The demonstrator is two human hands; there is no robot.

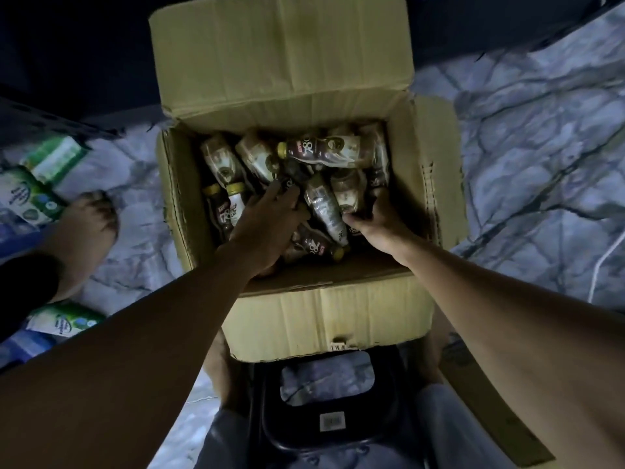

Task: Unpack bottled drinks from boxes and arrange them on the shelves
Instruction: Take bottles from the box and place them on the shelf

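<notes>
bottles crowd box; left hand flat on them; right hand grips one bottle

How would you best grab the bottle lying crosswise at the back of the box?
Grip the bottle round its middle, coming from above: it lies flat on top of the others, yellow cap pointing left, its whole side uncovered.

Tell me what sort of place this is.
Probably a small shop or its storeroom: an open cardboard box full of bottled drinks, green-and-white cartons lying nearby, and a marbled floor.
</notes>
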